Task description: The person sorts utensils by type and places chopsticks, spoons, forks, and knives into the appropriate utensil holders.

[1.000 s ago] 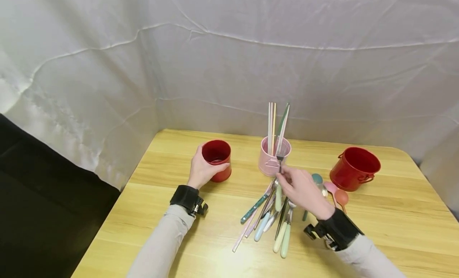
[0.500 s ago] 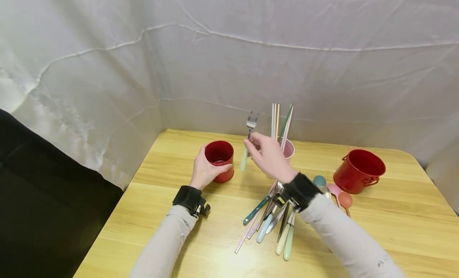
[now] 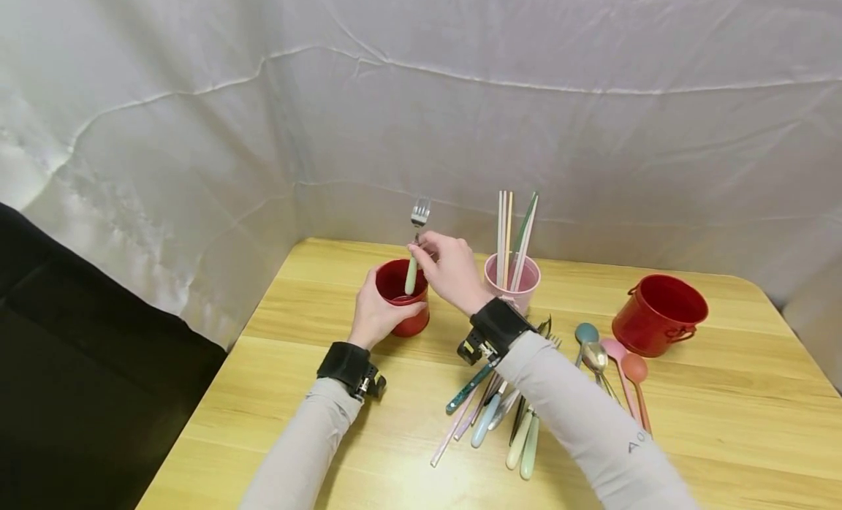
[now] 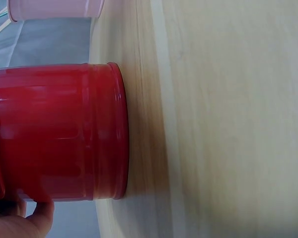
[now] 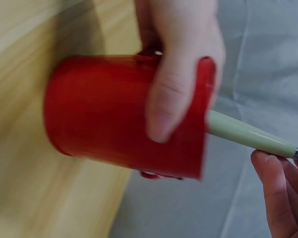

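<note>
Head view: L hand [image 3: 375, 314] grips the upright red bucket [image 3: 413, 324], thumb across its front. R hand [image 3: 454, 267] pinches a mint-handled fork [image 3: 411, 270] near the neck, tines up, handle end in the red bucket's mouth. Pink cup [image 3: 528, 297] w/ chopsticks [image 3: 506, 240] stands just R of the red bucket; cutlery pile [image 3: 485, 422] lies R and nearer the wearer; spoons [image 3: 595, 355] and 2nd red bucket [image 3: 639, 329] sit farther R. Step in hand looks like inserting the fork handle-first.

L wrist view: red bucket's base rests on the table; L hand's digits show at its side. Fork n/a here.

R wrist view: handle slants past the red bucket's rim, R-hand fingertips on its metal-collar end, L thumb on the wall. Next move prob. calls for lowering the fork, then letting go, w/ L hand steadying the red bucket.
</note>
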`<state>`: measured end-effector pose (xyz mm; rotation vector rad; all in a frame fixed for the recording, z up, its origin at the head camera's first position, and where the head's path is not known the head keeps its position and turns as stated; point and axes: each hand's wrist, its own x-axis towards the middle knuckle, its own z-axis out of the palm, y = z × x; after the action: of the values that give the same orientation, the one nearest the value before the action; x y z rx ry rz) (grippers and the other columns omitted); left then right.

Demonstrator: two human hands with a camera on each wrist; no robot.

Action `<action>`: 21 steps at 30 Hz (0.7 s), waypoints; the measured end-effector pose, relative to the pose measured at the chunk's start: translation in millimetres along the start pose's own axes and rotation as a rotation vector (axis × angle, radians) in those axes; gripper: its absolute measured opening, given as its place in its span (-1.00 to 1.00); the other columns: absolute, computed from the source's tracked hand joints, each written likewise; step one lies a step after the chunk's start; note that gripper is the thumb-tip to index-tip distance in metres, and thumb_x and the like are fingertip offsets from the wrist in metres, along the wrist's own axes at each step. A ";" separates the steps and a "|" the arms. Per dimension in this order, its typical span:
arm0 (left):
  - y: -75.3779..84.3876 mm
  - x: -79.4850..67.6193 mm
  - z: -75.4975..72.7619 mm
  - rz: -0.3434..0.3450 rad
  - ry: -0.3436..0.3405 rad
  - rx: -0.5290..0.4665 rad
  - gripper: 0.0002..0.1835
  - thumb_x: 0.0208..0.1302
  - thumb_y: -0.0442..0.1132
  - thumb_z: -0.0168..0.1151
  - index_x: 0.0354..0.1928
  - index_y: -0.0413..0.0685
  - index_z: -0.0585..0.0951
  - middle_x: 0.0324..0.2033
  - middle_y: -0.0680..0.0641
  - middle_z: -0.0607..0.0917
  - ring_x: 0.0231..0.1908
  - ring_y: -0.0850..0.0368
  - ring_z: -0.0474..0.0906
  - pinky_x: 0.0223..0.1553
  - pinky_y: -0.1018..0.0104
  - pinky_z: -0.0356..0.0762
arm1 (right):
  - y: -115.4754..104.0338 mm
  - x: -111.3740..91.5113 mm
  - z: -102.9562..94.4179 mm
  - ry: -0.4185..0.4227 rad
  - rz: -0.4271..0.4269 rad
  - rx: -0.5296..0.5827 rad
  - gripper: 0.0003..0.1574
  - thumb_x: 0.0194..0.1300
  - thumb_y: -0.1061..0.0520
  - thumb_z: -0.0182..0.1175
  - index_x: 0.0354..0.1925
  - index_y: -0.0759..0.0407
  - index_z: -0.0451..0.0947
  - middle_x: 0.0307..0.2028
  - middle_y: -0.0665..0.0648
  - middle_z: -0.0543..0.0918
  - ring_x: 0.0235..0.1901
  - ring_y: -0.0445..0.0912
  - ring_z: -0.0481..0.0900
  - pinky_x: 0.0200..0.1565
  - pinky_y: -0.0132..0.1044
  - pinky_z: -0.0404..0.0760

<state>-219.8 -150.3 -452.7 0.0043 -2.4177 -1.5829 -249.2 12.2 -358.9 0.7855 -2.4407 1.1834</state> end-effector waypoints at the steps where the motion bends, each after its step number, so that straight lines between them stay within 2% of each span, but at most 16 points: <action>1: 0.1 0.0 0.1 0.000 -0.001 0.001 -0.02 -0.18 -0.07 0.69 0.33 -0.05 0.37 0.17 -0.10 0.62 0.19 -0.05 0.55 0.27 0.01 0.55 | 1.4 -0.7 2.7 -0.016 0.005 -0.011 -0.81 0.43 0.10 0.23 -0.24 0.20 0.68 -0.32 0.16 0.82 -0.34 -0.03 0.78 -0.23 -0.14 0.72; 6: 0.5 0.4 1.5 0.002 -0.006 0.011 -0.04 -0.15 -0.06 0.67 0.33 -0.06 0.37 0.18 -0.12 0.62 0.20 -0.07 0.54 0.26 -0.01 0.55 | 10.9 -7.3 10.4 -0.076 0.058 -0.023 -0.79 0.42 0.08 0.24 -0.16 0.21 0.69 -0.25 0.17 0.83 -0.29 -0.01 0.80 -0.18 -0.13 0.74; 10: 1.0 0.1 2.8 0.006 -0.009 0.000 -0.05 -0.14 -0.07 0.67 0.32 -0.07 0.37 0.20 -0.14 0.61 0.22 -0.08 0.53 0.28 -0.01 0.54 | 22.4 -15.3 9.3 -0.052 0.123 0.004 -0.78 0.42 0.09 0.24 -0.12 0.21 0.68 -0.22 0.18 0.82 -0.27 0.00 0.78 -0.15 -0.15 0.74; 13: 1.0 0.3 2.4 0.012 -0.013 -0.010 -0.05 -0.13 -0.07 0.68 0.32 -0.06 0.37 0.20 -0.12 0.60 0.22 -0.05 0.53 0.30 0.00 0.52 | 30.0 -22.6 5.2 -0.020 0.136 0.016 -0.80 0.42 0.11 0.22 -0.13 0.21 0.68 -0.24 0.18 0.81 -0.29 0.00 0.76 -0.15 -0.15 0.74; 17: 0.9 1.1 1.1 0.012 -0.019 -0.003 -0.04 -0.13 -0.05 0.68 0.33 -0.03 0.36 0.19 -0.08 0.60 0.22 -0.02 0.53 0.31 0.01 0.50 | 38.2 -36.5 -2.4 -0.022 0.146 0.025 -0.82 0.42 0.15 0.20 -0.16 0.23 0.67 -0.30 0.20 0.80 -0.36 0.00 0.76 -0.24 -0.20 0.74; 21: 1.1 0.8 0.4 0.005 -0.025 0.005 -0.05 -0.12 -0.02 0.67 0.33 -0.01 0.36 0.20 -0.07 0.59 0.23 -0.02 0.51 0.31 -0.02 0.51 | 46.3 -55.6 -11.4 -0.074 0.194 0.073 -0.80 0.45 0.17 0.14 -0.13 0.26 0.65 -0.36 0.23 0.78 -0.43 0.02 0.75 -0.39 -0.33 0.70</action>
<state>-220.5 -149.6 -451.7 -0.0205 -2.4388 -1.5834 -232.0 63.5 -408.3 0.6337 -2.5952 1.3424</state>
